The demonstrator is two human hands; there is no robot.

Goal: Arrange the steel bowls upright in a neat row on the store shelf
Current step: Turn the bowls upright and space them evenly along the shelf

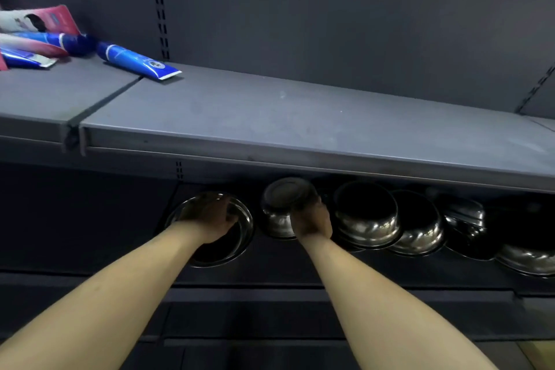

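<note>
Several steel bowls stand on the dark lower shelf (285,261), under the grey upper shelf. My left hand (210,219) rests inside the leftmost bowl (240,237), which stands upright, fingers curled over its far rim. My right hand (312,219) grips the side of an upside-down bowl (279,207), its flat base tilted up toward me. To the right, an upright bowl (366,219) leans against another bowl (420,234), with further bowls (468,225) crowded and overlapping toward the right edge.
The grey upper shelf (300,117) juts out above the bowls and hides their far sides. Blue tubes (138,61) and a pink packet (57,19) lie at its left end. A slotted upright (159,3) runs up the back panel.
</note>
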